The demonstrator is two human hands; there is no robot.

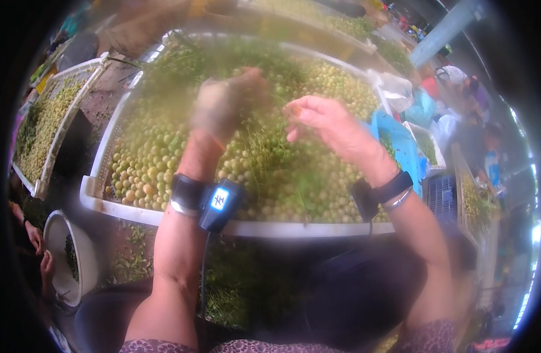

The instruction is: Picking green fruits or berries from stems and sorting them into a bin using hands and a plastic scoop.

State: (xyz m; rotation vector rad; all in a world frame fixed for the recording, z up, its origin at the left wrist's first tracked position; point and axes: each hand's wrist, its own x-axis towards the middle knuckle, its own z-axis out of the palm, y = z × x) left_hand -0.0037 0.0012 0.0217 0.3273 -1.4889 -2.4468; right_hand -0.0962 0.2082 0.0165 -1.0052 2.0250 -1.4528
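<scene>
Before me stands a large white plastic crate [142,214] with perforated sides, filled with small round yellow-green fruits [151,176]. Thin green stems [261,154] lie among the fruits, thickest at the far side and down the middle. Over the middle of the crate, my left hand [231,99] is blurred by motion, and its grip is hidden. To its right is my right hand [325,121], thumb and forefinger close together above the stems. Whether anything thin is between them is unclear. A haze smears part of the view. Both wrists carry dark strapped devices and bracelets.
At the left is another white crate [50,176] of fruits. Below it, someone's hands [34,236] are beside a white bucket [87,260] holding small dark green items. A blue plastic basin [405,150] adjoins the crate's right side. Plastic bags [422,108] lie beyond it.
</scene>
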